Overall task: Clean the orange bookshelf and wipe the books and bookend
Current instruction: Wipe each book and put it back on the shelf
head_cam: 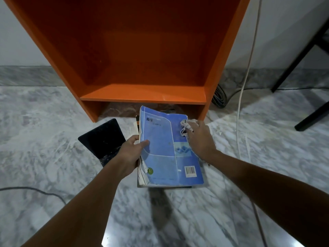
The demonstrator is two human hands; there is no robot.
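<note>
the blue soft-cover textbook (165, 152) sits low over the grey marble floor (44, 131), in front of the orange wooden bookshelf (142, 94). your left hand (130, 154) grips its left edge. your right hand (201, 138) clutches a crumpled white cloth (186, 128) against the cover's upper right. judged status: book wiping is in progress. the shelf is empty, and the speckled flat black bookend (105, 138) beside it looks not yet wiped.

We look through one head-worn wide-angle camera, forward and down, near the marble floor (53, 139), facing the orange bookshelf (142, 93).
</note>
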